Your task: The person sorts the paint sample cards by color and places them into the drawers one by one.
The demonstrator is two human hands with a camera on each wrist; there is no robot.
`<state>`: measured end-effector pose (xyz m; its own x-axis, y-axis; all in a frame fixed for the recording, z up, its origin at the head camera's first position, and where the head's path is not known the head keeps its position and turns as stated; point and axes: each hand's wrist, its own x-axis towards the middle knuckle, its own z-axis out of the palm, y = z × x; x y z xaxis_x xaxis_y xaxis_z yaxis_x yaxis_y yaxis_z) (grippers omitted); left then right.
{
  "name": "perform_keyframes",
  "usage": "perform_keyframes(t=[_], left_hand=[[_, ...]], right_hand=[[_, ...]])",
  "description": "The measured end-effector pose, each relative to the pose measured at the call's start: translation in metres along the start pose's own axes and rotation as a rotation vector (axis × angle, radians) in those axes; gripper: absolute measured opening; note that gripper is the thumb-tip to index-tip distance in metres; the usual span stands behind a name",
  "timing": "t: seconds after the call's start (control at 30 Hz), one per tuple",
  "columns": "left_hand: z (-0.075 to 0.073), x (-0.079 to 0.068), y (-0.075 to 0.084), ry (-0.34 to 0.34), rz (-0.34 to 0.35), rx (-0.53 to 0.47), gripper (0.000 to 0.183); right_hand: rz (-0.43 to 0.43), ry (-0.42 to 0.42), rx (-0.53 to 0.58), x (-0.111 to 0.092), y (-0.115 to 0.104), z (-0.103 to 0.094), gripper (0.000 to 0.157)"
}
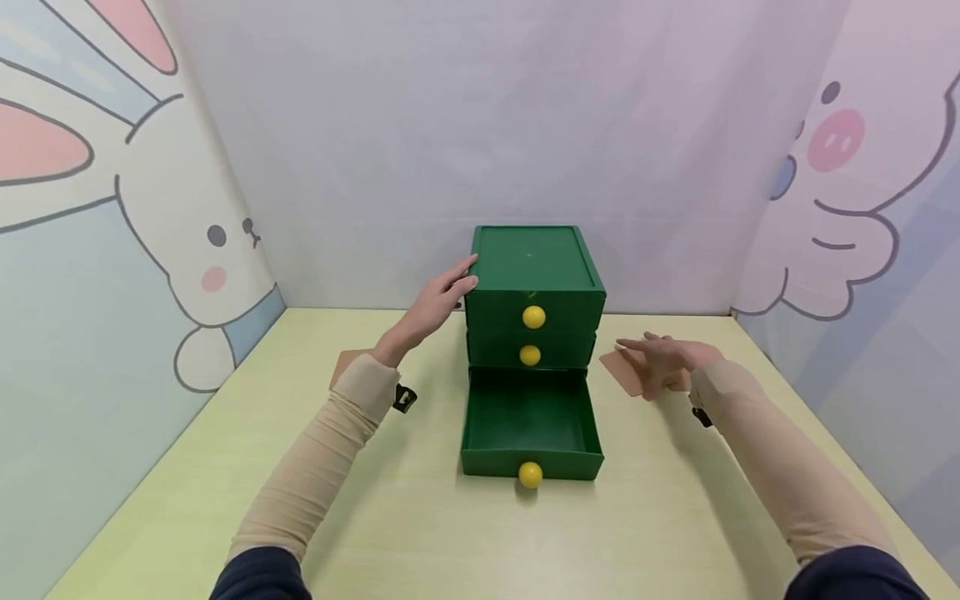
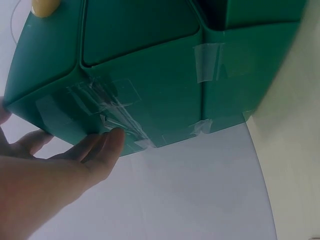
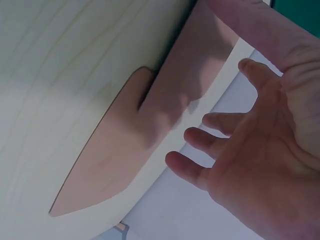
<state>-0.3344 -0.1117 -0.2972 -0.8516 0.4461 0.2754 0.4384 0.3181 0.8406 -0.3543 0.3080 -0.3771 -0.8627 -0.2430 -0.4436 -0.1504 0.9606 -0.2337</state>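
Note:
A green cabinet [image 1: 534,257] of stacked drawers has yellow round knobs [image 1: 534,317] on the drawer fronts. Its bottom drawer [image 1: 495,463] is pulled out, and nothing lies inside. My left hand [image 1: 426,315] rests against the upper left side of the cabinet, its fingertips [image 2: 114,142] at the taped wall in the left wrist view. To the cabinet's right, my right hand [image 1: 666,358] hovers with spread fingers over a flat brown piece [image 1: 621,372] on the table. That notched piece [image 3: 102,162] shows beneath the fingers in the right wrist view.
Another flat brown piece [image 1: 347,363] lies on the table [image 1: 420,533], partly behind my left forearm. Clear tape [image 2: 207,62] joins the cabinet's tiers. A pale back wall [image 1: 375,125] and cartoon-printed side panels [image 1: 120,333] enclose the table.

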Motion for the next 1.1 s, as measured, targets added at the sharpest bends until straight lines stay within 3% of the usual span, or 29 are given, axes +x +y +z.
perform_keyframes(t=[0.1, 0.33, 0.7, 0.97, 1.1], left_hand=[[0.0, -0.001, 0.0, 0.001, 0.002, 0.0, 0.055], [0.002, 0.001, 0.0, -0.004, 0.007, -0.013, 0.055], [0.0, 0.001, 0.001, -0.006, 0.004, -0.01, 0.055], [0.001, 0.0, 0.001, -0.003, -0.005, -0.009, 0.055], [0.0, 0.0, 0.002, -0.002, -0.008, -0.016, 0.056]], right_hand=[[0.021, -0.026, -0.027, 0.001, -0.004, -0.001, 0.101], [0.054, 0.006, 0.181, -0.001, -0.004, -0.001, 0.108], [-0.001, 0.094, -0.017, 0.01, 0.0, -0.005, 0.109], [-0.053, 0.173, -0.03, -0.003, -0.011, -0.011, 0.103], [-0.127, 0.224, -0.085, -0.012, -0.018, -0.013, 0.098]])
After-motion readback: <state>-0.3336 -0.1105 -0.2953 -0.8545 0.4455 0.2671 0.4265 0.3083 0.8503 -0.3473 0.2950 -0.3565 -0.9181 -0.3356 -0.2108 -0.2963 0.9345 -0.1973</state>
